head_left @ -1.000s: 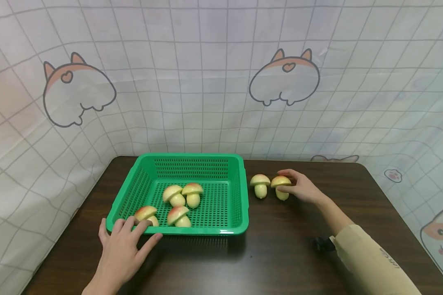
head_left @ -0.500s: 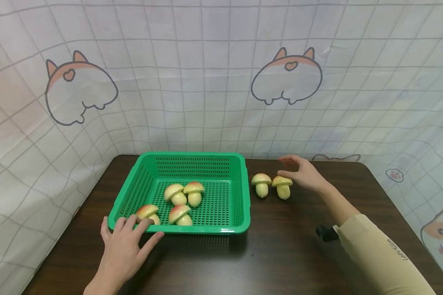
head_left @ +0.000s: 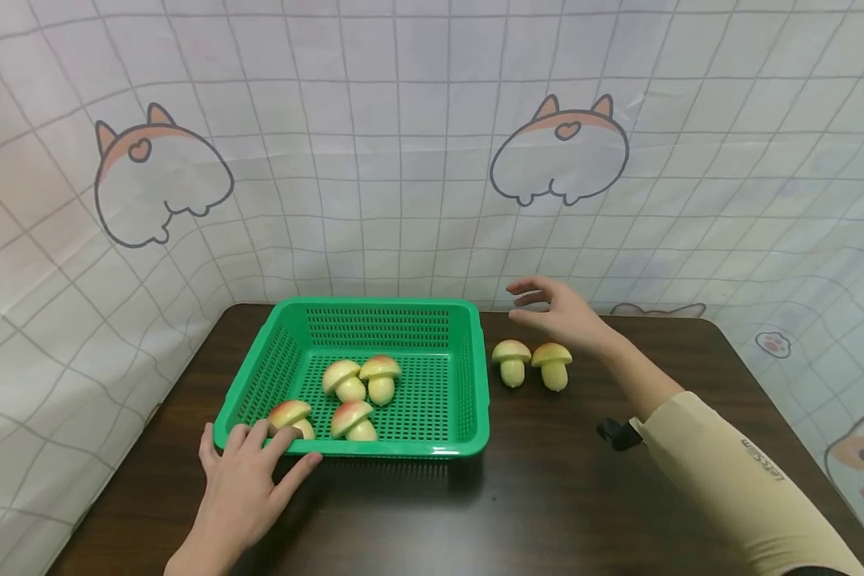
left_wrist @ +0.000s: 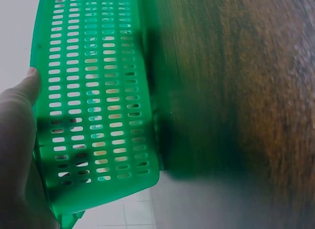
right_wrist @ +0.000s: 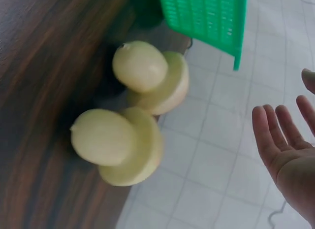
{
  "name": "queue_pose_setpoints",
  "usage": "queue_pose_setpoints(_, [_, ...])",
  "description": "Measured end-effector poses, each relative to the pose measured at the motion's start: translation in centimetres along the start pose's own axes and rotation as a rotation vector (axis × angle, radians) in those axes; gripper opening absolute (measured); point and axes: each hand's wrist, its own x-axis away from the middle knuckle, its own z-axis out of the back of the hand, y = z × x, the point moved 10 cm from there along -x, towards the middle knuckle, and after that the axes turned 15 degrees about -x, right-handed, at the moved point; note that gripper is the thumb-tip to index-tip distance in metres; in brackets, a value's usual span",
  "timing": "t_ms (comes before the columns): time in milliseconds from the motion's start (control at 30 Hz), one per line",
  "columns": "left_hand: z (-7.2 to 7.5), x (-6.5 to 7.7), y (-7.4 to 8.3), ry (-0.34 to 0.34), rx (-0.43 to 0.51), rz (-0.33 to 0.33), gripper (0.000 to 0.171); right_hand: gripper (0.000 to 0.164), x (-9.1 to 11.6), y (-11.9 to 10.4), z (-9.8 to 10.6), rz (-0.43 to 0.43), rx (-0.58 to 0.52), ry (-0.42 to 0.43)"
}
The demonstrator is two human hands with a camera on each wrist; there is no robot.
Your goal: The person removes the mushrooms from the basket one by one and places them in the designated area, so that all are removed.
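My left hand (head_left: 241, 488) grips the near left corner of a green plastic basket (head_left: 418, 450), fingers bent over the rim and thumb along its front. In the left wrist view the thumb (left_wrist: 30, 83) lies at the rim of the slotted wall. Several toy mushrooms with yellow-red caps sit inside; one mushroom (head_left: 290, 416) is partly behind my fingers. My right hand (head_left: 565, 316) hovers empty, fingers spread apart from the thumb, beyond two mushrooms on the table: a left mushroom (head_left: 511, 364) beside the basket and a right mushroom (head_left: 552, 366) close to it.
The dark wooden table (head_left: 533, 496) carries the basket and the two loose mushrooms. Behind it and along both sides hangs a white grid-patterned cloth (head_left: 374, 176) with cartoon corgis. A small black object (head_left: 618, 434) shows beside the right sleeve.
My right hand has let go of the right-hand mushroom, risen off it and moved up and left above the pair. That mushroom stays on the table. The left hand keeps its place on the basket.
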Motion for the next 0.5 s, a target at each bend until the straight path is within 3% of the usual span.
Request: queue_pose_setpoints(500, [-0.1,0.0,0.0,0.011,0.001,-0.001,0.034,0.038,-2.2,-4.1,-6.8,0.058,-0.042,-0.211])
